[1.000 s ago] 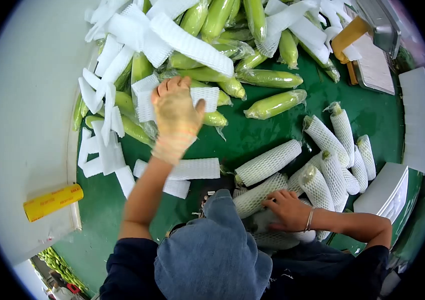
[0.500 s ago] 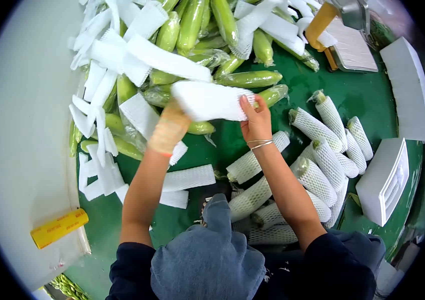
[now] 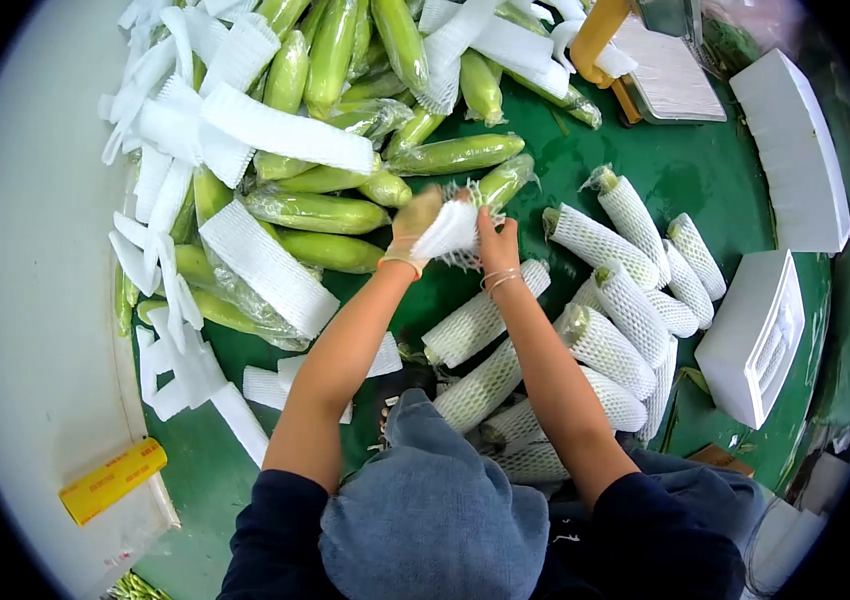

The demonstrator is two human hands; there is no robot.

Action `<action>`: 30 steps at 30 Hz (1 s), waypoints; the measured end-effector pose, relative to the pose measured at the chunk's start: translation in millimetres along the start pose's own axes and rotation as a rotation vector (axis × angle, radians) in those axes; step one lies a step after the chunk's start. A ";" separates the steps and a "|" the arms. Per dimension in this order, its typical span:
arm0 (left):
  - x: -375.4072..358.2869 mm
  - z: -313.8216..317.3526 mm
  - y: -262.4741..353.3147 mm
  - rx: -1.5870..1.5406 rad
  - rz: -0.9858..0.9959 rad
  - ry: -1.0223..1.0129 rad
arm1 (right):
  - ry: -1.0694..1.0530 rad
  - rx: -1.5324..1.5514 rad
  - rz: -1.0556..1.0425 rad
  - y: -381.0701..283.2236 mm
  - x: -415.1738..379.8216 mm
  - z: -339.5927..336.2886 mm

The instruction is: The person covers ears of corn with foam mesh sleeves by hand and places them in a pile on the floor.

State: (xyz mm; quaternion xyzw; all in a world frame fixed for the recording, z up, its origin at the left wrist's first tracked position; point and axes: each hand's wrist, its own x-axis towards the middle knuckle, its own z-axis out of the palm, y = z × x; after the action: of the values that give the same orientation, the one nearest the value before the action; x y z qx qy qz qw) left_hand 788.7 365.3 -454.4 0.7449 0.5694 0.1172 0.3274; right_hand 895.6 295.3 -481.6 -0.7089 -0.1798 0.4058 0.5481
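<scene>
Between both hands is a white foam net sleeve [image 3: 450, 232], bunched up, its frayed mesh end spread by the squash. My left hand [image 3: 413, 222], in a thin pale glove, is closed on the left part of the sleeve. My right hand [image 3: 498, 246] pinches its right edge, with two thin bangles on the wrist. Just beyond the sleeve's spread end lies a film-wrapped pale green squash [image 3: 507, 182], overlapped by the mesh in this view. Left of my left hand are more film-wrapped squashes [image 3: 330, 250] in a heap.
Flat foam sleeves [image 3: 285, 130] lie over the heap. Several sleeved squashes [image 3: 635, 315] rest at the right on the green table [image 3: 555, 165]. White foam boxes [image 3: 745, 340] stand at the far right, a scale [image 3: 670, 85] at the back, a yellow roll [image 3: 113, 480] at lower left.
The sleeve was stretched flat between my hands; now it is bunched and its end is spread. My hands have come closer together, and the view has shifted slightly.
</scene>
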 end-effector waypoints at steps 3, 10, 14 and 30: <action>-32.9 -3.5 -18.0 -0.108 0.480 -0.232 | -0.080 -0.208 -0.142 -11.4 -36.1 -27.7; -129.0 -63.0 20.4 -0.118 0.481 0.115 | -0.409 -0.385 -0.218 -150.8 -83.5 -40.9; -82.0 -43.3 -5.4 -0.282 0.268 0.274 | -0.374 0.128 0.082 -112.7 -28.9 5.7; -101.2 -44.7 48.1 -0.307 -0.247 -0.400 | -0.914 -0.756 -0.317 -143.5 -42.5 -60.3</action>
State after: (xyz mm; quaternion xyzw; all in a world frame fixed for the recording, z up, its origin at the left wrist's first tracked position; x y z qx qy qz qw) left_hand 768.6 280.9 -370.5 0.6200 0.5553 0.0120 0.5542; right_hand 943.7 275.5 -328.8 -0.5732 -0.6314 0.4904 0.1799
